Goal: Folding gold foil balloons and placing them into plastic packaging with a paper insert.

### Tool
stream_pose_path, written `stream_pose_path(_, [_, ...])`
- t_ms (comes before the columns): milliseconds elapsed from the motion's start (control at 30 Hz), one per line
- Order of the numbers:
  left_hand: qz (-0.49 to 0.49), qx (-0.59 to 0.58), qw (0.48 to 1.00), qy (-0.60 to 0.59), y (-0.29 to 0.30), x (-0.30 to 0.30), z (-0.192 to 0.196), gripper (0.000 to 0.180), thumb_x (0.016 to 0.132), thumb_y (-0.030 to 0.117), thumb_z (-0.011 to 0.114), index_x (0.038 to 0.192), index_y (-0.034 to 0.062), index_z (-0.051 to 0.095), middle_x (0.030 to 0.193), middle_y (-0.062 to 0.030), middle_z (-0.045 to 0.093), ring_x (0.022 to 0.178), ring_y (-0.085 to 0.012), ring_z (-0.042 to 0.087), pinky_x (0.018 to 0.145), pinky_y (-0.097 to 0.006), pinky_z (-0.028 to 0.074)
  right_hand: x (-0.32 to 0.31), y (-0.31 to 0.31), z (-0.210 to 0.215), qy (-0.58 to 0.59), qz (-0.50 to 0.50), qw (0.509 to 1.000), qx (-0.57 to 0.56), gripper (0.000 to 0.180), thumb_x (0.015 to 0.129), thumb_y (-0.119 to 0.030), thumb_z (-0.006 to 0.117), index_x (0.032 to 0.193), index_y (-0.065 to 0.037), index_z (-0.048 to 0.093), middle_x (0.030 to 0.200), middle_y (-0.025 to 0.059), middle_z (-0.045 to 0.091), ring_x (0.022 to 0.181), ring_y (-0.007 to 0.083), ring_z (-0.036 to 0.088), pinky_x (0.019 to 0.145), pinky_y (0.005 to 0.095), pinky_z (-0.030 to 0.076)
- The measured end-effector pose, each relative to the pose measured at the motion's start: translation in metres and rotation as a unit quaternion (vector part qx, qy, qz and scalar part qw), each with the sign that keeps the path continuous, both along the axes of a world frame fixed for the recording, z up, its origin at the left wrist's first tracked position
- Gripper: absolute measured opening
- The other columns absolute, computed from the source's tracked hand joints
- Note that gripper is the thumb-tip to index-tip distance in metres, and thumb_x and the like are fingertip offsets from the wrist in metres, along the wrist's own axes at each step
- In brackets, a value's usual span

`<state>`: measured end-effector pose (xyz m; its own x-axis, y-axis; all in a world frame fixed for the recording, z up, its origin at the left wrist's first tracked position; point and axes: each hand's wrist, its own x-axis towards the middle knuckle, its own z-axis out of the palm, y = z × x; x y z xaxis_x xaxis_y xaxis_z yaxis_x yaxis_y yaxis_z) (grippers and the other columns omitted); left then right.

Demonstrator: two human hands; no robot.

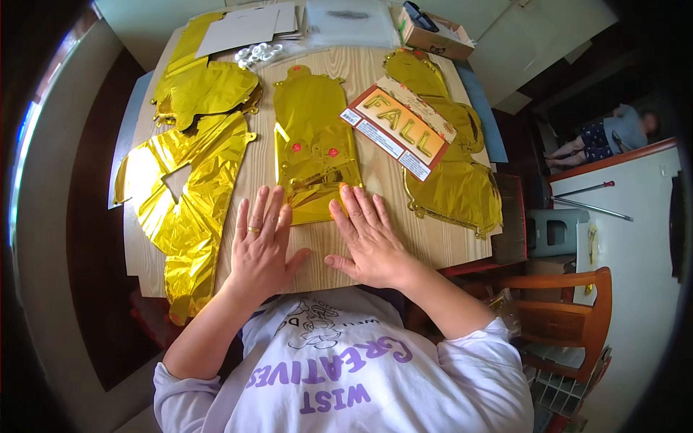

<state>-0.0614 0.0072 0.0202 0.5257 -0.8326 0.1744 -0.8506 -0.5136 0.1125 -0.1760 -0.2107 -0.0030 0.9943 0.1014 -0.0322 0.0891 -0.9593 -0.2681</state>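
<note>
A flat gold foil balloon, folded and marked with several red dots, lies in the middle of the wooden table. My left hand rests palm down with fingers stretched out, its fingertips on the near left part of the foil; a ring is on one finger. On the near right edge of the same foil lie the fingertips of my right hand, also flat with fingers spread. Neither hand grips anything. Left of my hands a large uninflated gold foil balloon with a triangular hole hangs over the table's near edge.
More gold foil balloons lie at the far left, others at right under a printed card package. White rings, grey cards, a clear plastic sheet and a cardboard box line the back. A wooden chair stands at right.
</note>
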Motion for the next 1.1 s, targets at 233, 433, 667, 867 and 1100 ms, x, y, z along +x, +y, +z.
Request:
stream_pose_path(233, [-0.022, -0.076, 0.996, 0.049, -0.011, -0.006, 0.000, 0.071, 0.084, 0.035, 0.075, 0.141, 0.0006, 0.051, 0.139, -0.0215, 0.052, 0.132, -0.0417, 0.048, 0.114, -0.055, 0.035, 0.001, -0.001, 0.000, -0.008, 0.009, 1.000, 0.021, 0.102, 0.093, -0.056, 0.062, 0.162, -0.003, 0.008, 0.167, 0.0274, 0.000, 0.155, 0.0445, 0.000, 0.124, 0.0587, 0.001])
stream_pose_path(433, [-0.009, -0.099, 0.995, -0.007, -0.009, 0.005, -0.006, 0.054, 0.085, 0.028, 0.074, 0.129, 0.0013, 0.060, 0.134, -0.0186, 0.055, 0.127, -0.0390, 0.052, 0.112, -0.055, 0.038, -0.001, -0.001, 0.001, -0.012, 0.007, 1.000, 0.017, 0.098, 0.096, -0.057, 0.057, 0.162, -0.002, 0.009, 0.167, 0.0271, 0.002, 0.155, 0.0442, 0.002, 0.124, 0.0589, 0.003])
stream_pose_path(667, [-0.069, -0.140, 0.986, 0.058, -0.034, -0.012, -0.019, 0.053, 0.081, 0.023, 0.074, 0.129, 0.0051, 0.063, 0.118, -0.0129, 0.057, 0.113, -0.0321, 0.056, 0.097, -0.046, 0.047, 0.007, -0.009, 0.019, 0.028, 0.033, 0.999, 0.021, 0.084, 0.100, -0.050, 0.054, 0.158, 0.002, 0.024, 0.165, 0.0306, 0.012, 0.155, 0.0439, 0.008, 0.125, 0.0558, 0.006])
stream_pose_path(867, [-0.082, -0.139, 0.985, 0.061, -0.030, -0.008, -0.018, 0.049, 0.086, 0.029, 0.071, 0.130, 0.0078, 0.064, 0.118, -0.0120, 0.057, 0.112, -0.0315, 0.055, 0.095, -0.046, 0.046, 0.045, -0.042, 0.074, 0.168, -0.054, 0.965, 0.194, 0.070, 0.103, -0.042, 0.054, 0.154, 0.001, 0.034, 0.147, 0.0323, 0.047, 0.138, 0.0437, 0.047, 0.115, 0.0492, 0.038])
stream_pose_path(1100, [-0.085, -0.145, 0.983, 0.070, -0.031, -0.008, -0.015, 0.047, 0.087, 0.030, 0.071, 0.129, 0.0080, 0.064, 0.118, -0.0114, 0.057, 0.112, -0.0313, 0.054, 0.096, -0.046, 0.045, 0.110, -0.217, 0.056, -0.053, -0.330, 0.935, 0.114, 0.076, 0.074, -0.038, 0.089, 0.131, 0.000, 0.057, 0.138, 0.0216, 0.057, 0.124, 0.0317, 0.059, 0.107, 0.0402, 0.045])
